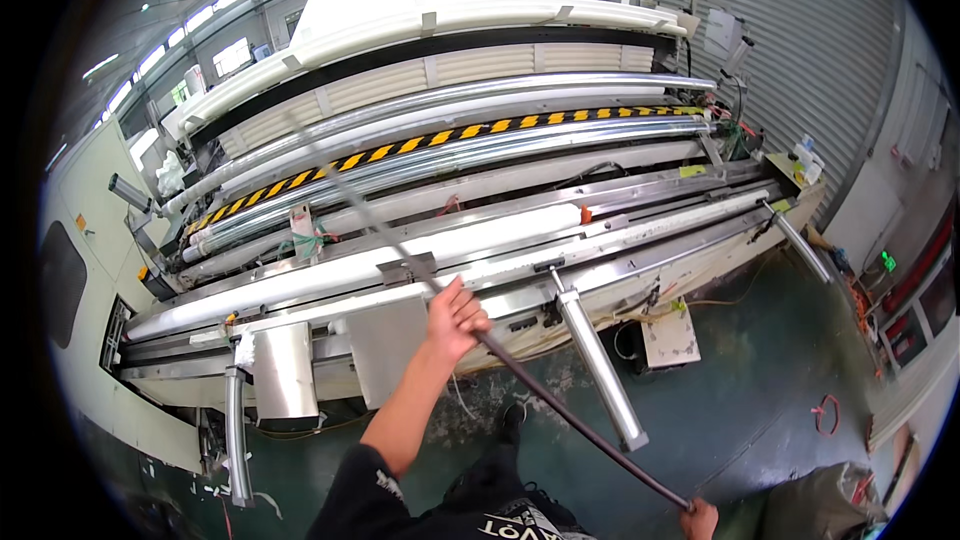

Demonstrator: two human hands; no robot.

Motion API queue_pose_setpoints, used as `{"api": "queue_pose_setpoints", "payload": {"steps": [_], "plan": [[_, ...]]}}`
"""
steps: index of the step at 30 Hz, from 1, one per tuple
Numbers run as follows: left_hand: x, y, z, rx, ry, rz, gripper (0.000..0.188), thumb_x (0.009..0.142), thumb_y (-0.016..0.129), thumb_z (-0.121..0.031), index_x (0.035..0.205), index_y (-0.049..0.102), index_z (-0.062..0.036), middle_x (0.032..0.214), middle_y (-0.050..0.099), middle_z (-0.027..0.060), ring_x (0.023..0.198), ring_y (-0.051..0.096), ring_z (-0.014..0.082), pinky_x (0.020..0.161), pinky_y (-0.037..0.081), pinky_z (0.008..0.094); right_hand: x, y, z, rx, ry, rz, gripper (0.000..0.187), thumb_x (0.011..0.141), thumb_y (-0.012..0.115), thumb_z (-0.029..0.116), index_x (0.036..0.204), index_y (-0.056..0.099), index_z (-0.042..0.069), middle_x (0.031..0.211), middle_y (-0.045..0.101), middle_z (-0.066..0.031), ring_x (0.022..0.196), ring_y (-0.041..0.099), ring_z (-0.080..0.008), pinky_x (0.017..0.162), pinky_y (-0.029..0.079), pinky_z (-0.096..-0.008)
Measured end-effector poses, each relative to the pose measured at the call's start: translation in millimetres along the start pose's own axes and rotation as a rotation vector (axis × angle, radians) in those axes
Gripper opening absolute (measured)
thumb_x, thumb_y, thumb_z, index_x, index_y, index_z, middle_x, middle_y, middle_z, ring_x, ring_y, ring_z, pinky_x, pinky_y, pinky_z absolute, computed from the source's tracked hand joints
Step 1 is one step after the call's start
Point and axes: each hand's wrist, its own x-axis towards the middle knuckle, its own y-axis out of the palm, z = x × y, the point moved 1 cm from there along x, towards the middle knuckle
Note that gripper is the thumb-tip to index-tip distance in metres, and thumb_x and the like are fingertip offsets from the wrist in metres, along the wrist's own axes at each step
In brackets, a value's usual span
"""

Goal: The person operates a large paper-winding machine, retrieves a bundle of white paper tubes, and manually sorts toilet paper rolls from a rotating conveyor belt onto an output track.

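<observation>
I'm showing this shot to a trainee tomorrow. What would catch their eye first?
Probably the long dark rod, running diagonally from the right hand at the bottom edge, through the left hand, up over the big roller machine. Next, the yellow-and-black hazard stripe curving across its shiny rollers.

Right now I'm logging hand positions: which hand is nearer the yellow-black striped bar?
Left. The left hand grips the rod midway, just before the machine, below the striped bar. The right hand holds the rod's near end, farther back.
</observation>
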Motion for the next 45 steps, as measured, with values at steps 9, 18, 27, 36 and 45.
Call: {"api": "queue_pose_setpoints", "payload": {"steps": [9,18,27,36,45], "plan": [[357,30,3,-0.041,-0.053,-0.136,0.022,0.096,0.056,-0.024,0.084,0.044,-0.0093,0.067,0.047,0.0041,0.057,0.044,0.0156,0.054,0.045,0.0312,161,-91,288,0.069,0.129,-0.251,0.031,0.088,0.060,0.032,0.070,0.055,0.007,0.061,0.059,-0.0214,0.058,0.057,-0.0452,0.053,0.044,-0.0526],[561,47,-105,0.169,0.041,-0.216,0.028,0.100,0.050,-0.030,0.080,0.040,-0.0126,0.064,0.036,-0.0027,0.049,0.033,0.0083,0.042,0.030,0.0238,314,-109,424,0.464,0.030,0.106,0.021,0.088,0.063,0.020,0.086,0.051,0.003,0.064,0.052,-0.0199,0.059,0.050,-0.0400,0.055,0.043,-0.0437],[618,44,-147,0.442,0.158,-0.380,0.026,0.100,0.047,-0.025,0.084,0.042,-0.0059,0.067,0.040,0.0021,0.053,0.039,0.0120,0.045,0.037,0.0281,383,-97,452,0.695,0.004,0.278,0.019,0.091,0.062,0.018,0.084,0.050,0.005,0.058,0.046,-0.0028,0.053,0.042,-0.0107,0.047,0.038,-0.0318],[645,43,-165,0.481,0.274,-0.409,0.020,0.097,0.047,-0.019,0.093,0.042,-0.0011,0.062,0.041,0.0058,0.047,0.040,0.0140,0.038,0.034,0.0290,385,-103,449,0.500,0.036,0.171,0.021,0.085,0.067,0.019,0.087,0.054,0.003,0.061,0.052,-0.0061,0.056,0.048,-0.0122,0.051,0.043,-0.0330],[637,43,-146,0.378,0.248,-0.385,0.023,0.097,0.048,-0.021,0.085,0.042,-0.0031,0.061,0.038,0.0029,0.045,0.034,0.0118,0.036,0.030,0.0271,382,-91,422,0.705,0.081,0.218,0.018,0.084,0.069,0.016,0.088,0.058,0.003,0.066,0.049,0.0019,0.062,0.042,-0.0078,0.055,0.040,-0.0252]]}}
